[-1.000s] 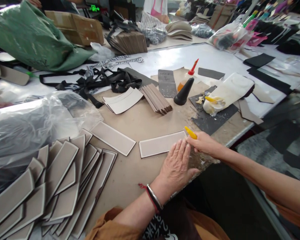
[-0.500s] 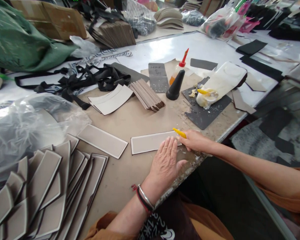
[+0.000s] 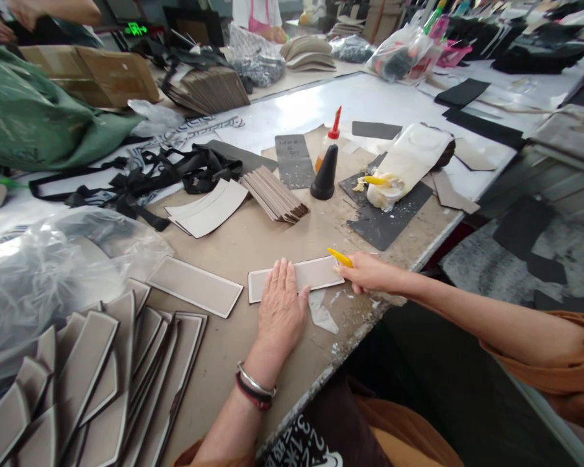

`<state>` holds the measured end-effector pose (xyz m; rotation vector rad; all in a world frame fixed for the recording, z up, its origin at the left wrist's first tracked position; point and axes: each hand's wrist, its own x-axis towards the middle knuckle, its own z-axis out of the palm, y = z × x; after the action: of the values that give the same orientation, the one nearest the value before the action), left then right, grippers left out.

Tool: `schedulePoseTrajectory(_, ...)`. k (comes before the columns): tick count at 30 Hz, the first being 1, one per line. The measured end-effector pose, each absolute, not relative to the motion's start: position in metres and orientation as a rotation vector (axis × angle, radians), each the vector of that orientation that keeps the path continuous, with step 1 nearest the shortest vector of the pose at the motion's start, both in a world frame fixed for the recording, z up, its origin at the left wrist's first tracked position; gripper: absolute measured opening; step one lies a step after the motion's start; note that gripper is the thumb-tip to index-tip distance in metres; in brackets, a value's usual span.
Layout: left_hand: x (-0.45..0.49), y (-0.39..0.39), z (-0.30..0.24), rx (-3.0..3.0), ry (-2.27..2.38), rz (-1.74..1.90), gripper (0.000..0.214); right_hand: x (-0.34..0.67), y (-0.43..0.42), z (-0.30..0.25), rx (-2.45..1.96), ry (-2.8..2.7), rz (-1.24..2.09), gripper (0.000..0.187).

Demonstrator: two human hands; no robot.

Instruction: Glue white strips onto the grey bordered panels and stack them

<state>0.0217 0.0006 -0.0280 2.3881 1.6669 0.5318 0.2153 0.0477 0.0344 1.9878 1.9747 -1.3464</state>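
A grey rectangular cardboard strip [image 3: 316,272] with a pale border lies near the table's front edge. My left hand [image 3: 281,305] rests flat on its middle, fingers stretched out. At the strip's right end, my right hand [image 3: 367,272] is closed around a yellow tool [image 3: 339,257], whose tip points up and to the left. A second strip of the same kind [image 3: 194,295] lies just left of it. A torn scrap of clear film [image 3: 321,314] lies by my left thumb.
Several overlapping strips [image 3: 107,370] are fanned out at lower left beside a clear plastic bag [image 3: 53,266]. Behind stand a black cone [image 3: 324,174], a glue bottle [image 3: 331,133], a white glue pouch [image 3: 403,165], a cardboard stack [image 3: 275,194], black straps [image 3: 175,172] and a green bag [image 3: 34,117].
My left hand slid leftward along the strip, from its right end to its middle. My right hand with the yellow tool stayed at the right end. The camera view shifted slightly.
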Motion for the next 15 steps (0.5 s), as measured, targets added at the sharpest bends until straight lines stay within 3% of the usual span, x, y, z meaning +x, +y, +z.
schedulePoseTrajectory(5,0.000,0.016,-0.013,2.184,1.617,0.627,0.055,0.217,0.052,0.051,1.970,2.112,-1.678,0.021)
schedulePoseTrajectory(11,-0.005,0.027,0.024,1.583,1.446,0.768,0.034,0.211,0.074,0.075,1.785,2.400,-1.569,0.027)
schedulePoseTrajectory(15,-0.001,0.027,0.031,0.924,1.015,0.631,0.041,0.196,0.087,0.079,1.755,2.519,-1.551,0.026)
